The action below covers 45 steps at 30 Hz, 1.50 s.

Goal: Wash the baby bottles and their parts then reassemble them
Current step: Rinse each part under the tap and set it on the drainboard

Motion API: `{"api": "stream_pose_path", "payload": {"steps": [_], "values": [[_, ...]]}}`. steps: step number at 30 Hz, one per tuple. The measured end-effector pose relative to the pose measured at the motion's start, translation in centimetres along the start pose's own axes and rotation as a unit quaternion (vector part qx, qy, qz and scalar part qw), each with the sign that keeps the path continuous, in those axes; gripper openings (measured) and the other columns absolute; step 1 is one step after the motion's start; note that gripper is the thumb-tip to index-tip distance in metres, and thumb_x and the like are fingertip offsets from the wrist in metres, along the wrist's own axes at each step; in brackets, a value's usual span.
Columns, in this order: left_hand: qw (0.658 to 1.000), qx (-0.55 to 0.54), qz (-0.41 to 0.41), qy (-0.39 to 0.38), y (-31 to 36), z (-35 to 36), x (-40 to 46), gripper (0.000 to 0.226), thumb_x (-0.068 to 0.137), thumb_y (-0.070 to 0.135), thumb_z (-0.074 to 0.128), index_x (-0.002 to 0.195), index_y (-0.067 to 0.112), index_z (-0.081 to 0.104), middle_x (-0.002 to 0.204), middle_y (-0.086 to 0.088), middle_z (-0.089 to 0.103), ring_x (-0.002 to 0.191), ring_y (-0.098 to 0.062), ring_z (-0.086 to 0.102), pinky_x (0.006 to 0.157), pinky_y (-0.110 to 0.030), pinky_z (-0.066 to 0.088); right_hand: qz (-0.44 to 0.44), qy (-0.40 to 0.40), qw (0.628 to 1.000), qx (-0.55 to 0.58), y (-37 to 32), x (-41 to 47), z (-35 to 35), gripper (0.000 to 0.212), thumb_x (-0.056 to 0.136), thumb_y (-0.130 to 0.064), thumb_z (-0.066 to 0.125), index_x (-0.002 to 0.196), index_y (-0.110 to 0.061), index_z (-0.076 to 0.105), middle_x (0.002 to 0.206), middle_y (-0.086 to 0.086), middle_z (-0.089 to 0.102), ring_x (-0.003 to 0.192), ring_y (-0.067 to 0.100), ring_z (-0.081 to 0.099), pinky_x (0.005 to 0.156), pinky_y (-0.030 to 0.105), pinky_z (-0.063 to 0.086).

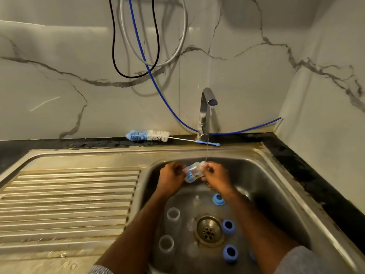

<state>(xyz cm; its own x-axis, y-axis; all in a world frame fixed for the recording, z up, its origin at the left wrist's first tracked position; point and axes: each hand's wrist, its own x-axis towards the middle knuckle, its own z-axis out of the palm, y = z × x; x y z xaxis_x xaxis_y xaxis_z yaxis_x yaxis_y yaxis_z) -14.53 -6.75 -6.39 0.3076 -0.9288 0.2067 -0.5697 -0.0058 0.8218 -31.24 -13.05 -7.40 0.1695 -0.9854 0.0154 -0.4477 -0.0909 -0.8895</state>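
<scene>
Gripping blurred bottle [192,173], both hands hide its ends.

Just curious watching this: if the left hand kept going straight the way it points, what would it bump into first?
Probably the clear baby bottle that the left hand already grips; beyond it, the right hand. Depth is hard to judge.

A home kitchen: steel sink [276,175] with drainboard [69,204], tap [206,113], marble-look wall [59,86]
</scene>
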Motion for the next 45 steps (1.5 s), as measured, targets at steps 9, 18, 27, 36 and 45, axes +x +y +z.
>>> {"api": "stream_pose_path", "payload": {"steps": [9,18,27,36,45], "values": [[0.984,-0.154,-0.075,-0.045,3.3,3.5,-0.9,0.056,0.092,0.015,0.073,0.144,0.022,0.053,0.135,0.001,0.059,0.121,-0.016,0.059,0.098,-0.035,0.055,0.153,0.005,0.974,0.168,0.2,-0.5,-4.7,0.024,0.105,-0.038,0.048,0.117,-0.022,0.061,0.104,0.007,0.072,0.092,0.022,0.072,0.075,0.038,0.061],[0.947,-0.304,-0.021,-0.096,2.9,5.2,-0.5,0.037,0.095,0.022,0.068,0.132,0.024,0.064,0.116,-0.001,0.074,0.103,-0.019,0.073,0.076,-0.031,0.062,0.301,-0.063,0.888,0.341,1.2,1.0,-3.3,0.039,0.105,-0.036,0.043,0.106,-0.004,0.066,0.074,0.015,0.075,0.062,0.022,0.071,0.059,0.036,0.06],[0.932,-0.334,-0.138,-0.014,3.9,7.5,1.1,0.029,0.102,0.021,0.056,0.128,0.016,0.067,0.119,-0.007,0.072,0.104,-0.017,0.071,0.087,-0.033,0.06,0.333,-0.1,0.873,0.343,1.1,0.9,-2.5,0.069,0.091,-0.069,0.052,0.099,-0.003,0.072,0.072,0.01,0.073,0.053,0.016,0.067,0.053,0.027,0.057],[0.897,-0.403,-0.158,-0.085,3.5,7.6,1.7,0.022,0.098,0.02,0.063,0.118,0.014,0.069,0.114,-0.014,0.072,0.103,-0.029,0.072,0.09,-0.048,0.06,0.315,-0.063,0.882,0.344,1.5,1.3,-2.3,0.069,0.094,-0.068,0.046,0.111,-0.005,0.068,0.081,0.011,0.067,0.059,0.016,0.056,0.054,0.027,0.047],[0.902,-0.404,-0.116,-0.097,3.2,6.9,1.0,0.03,0.104,0.021,0.05,0.13,0.011,0.062,0.119,-0.014,0.07,0.108,-0.027,0.071,0.092,-0.044,0.059,0.274,-0.031,0.904,0.328,1.1,1.5,-2.0,0.059,0.096,-0.061,0.051,0.124,-0.01,0.061,0.108,0.016,0.072,0.092,0.025,0.068,0.077,0.036,0.055]]}}
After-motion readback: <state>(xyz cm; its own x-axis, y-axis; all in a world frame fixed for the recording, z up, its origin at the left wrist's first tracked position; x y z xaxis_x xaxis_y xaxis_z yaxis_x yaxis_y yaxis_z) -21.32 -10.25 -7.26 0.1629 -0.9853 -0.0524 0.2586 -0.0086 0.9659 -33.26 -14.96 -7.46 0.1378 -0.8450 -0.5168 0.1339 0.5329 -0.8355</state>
